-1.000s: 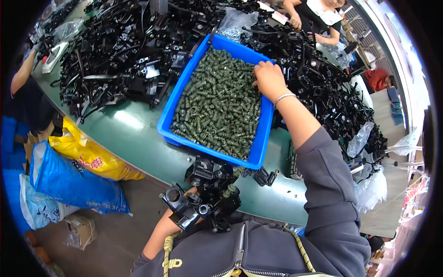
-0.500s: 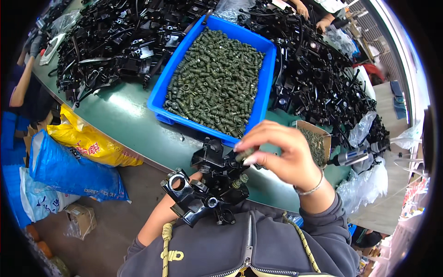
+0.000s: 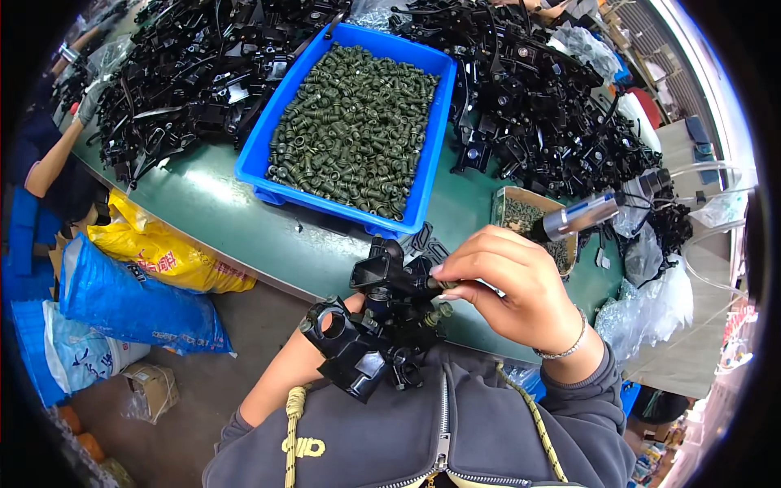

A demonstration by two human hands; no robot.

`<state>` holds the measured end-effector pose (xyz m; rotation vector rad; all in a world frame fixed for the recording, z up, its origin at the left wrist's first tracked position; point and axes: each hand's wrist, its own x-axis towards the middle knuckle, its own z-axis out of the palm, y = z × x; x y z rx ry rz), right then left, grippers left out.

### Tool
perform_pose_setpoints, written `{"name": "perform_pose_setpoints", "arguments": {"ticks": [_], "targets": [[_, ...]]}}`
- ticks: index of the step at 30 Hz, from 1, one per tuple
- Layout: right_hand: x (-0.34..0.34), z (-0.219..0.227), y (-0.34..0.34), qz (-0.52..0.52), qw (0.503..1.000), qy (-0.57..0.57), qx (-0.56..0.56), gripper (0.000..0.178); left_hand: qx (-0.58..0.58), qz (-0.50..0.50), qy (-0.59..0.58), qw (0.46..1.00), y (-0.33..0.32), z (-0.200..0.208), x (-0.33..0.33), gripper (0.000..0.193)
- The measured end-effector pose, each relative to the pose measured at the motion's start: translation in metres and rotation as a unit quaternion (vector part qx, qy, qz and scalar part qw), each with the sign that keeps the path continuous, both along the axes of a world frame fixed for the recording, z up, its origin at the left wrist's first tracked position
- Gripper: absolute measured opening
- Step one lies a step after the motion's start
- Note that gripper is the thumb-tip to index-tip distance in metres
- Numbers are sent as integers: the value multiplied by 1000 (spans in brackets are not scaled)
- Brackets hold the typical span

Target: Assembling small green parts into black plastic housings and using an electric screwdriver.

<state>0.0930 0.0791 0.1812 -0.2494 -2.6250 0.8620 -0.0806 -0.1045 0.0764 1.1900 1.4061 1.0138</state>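
Observation:
A cluster of black metal housings point(image 3: 358, 346), with round clamp openings, is held up in front of my chest. My left hand point(image 3: 355, 303) holds it from below and behind, its fingers mostly hidden by the parts. Between thumb and fingertips, my right hand point(image 3: 517, 285) pinches a small dark green fitting point(image 3: 443, 285), its end at the right side of one housing. Another green fitting point(image 3: 439, 314) sticks out of the cluster just below. Just beyond, a blue bin point(image 3: 329, 210) full of similar green fittings stands on the green table point(image 3: 203, 191).
Heaps of black lever assemblies point(image 3: 195, 73) cover the far table on both sides of the bin. A carton of small screws point(image 3: 521, 210) and a silver power driver point(image 3: 582, 216) are at right. Sacks point(image 3: 142, 297) stand on the floor at left, near a co-worker's arm point(image 3: 57, 159).
My right hand has brought the fitting down from above the cluster to the housing's side. The cluster has turned slightly, and the whole view has shifted.

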Motion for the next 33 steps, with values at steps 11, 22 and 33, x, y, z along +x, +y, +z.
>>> {"name": "perform_pose_setpoints", "arguments": {"ticks": [11,22,33], "targets": [[9,-6,0,-17,982,-158,105,24,-25,-21,7,999,1,-3,3,51],[-24,-23,0,-44,988,-41,141,32,-30,-15,-32,999,-14,-25,-14,51],[-135,-107,140,-153,950,-89,258,17,-77,-16,26,997,-33,-74,-38,35]]}}
